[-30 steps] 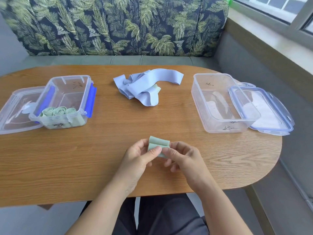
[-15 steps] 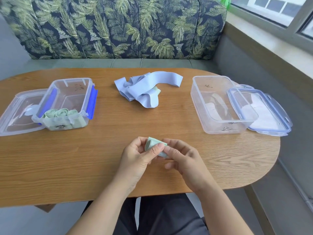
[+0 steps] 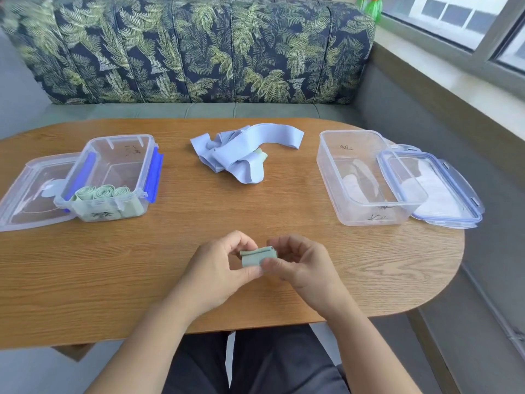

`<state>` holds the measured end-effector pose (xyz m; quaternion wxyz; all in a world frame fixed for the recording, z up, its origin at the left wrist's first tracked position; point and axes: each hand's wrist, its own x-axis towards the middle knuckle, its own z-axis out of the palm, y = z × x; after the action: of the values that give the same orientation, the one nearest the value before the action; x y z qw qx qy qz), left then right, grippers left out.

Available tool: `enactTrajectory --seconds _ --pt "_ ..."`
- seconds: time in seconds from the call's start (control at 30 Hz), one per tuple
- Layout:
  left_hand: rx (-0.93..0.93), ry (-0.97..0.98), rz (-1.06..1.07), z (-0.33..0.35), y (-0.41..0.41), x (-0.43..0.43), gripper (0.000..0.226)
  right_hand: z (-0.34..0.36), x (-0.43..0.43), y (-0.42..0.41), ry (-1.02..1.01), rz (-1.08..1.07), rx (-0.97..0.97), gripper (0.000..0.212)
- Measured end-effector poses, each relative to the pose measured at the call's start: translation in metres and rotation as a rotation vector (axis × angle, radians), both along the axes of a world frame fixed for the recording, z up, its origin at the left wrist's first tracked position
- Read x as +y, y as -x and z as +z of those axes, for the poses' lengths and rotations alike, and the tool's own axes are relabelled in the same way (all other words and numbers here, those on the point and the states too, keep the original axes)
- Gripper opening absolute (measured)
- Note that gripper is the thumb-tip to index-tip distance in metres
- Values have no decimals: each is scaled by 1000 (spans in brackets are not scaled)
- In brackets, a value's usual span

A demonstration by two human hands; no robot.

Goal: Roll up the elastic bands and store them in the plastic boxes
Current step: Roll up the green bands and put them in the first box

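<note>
Head view: left hand [image 3: 218,270] and right hand [image 3: 302,265] both pinching one green roll [image 3: 255,258], fingers curled round it. Beyond fingers: one blue band heap [image 3: 241,153]. Two boxes: left box [image 3: 122,137] holding three green rolls [image 3: 103,192], right box [image 3: 352,132]. Two lids: left lid [image 3: 25,194], right lid [image 3: 443,191]. Wooden table [image 3: 127,280], leaf-print sofa [image 3: 199,52], window [image 3: 454,18].

Bare table [image 3: 199,223] strip runs wide across the front, open lanes to left box [image 3: 122,172] & right box [image 3: 355,155]. Blue band pile [image 3: 241,157] blocks centre-far btwn boxes; left lid [image 3: 25,194] & right lid [image 3: 454,189] flank outer sides
</note>
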<state>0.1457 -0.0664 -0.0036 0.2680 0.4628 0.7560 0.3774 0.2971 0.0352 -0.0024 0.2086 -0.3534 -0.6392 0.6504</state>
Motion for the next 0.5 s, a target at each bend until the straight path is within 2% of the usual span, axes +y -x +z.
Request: enactTrajectory --seconds 0.13,0.27,0.33,0.5 --pt "305 114 -35 7 -1 0 38 4 -2 9 -233 -13 -140 33" --pt "413 65 -36 -1 -1 1 37 2 -3 17 -376 -61 -196 40" --pt "412 21 -27 -9 0 1 38 1 -4 22 -408 -87 -199 42" --pt "194 -96 70 -33 -2 -7 35 -2 -10 36 -454 -49 -219 40"
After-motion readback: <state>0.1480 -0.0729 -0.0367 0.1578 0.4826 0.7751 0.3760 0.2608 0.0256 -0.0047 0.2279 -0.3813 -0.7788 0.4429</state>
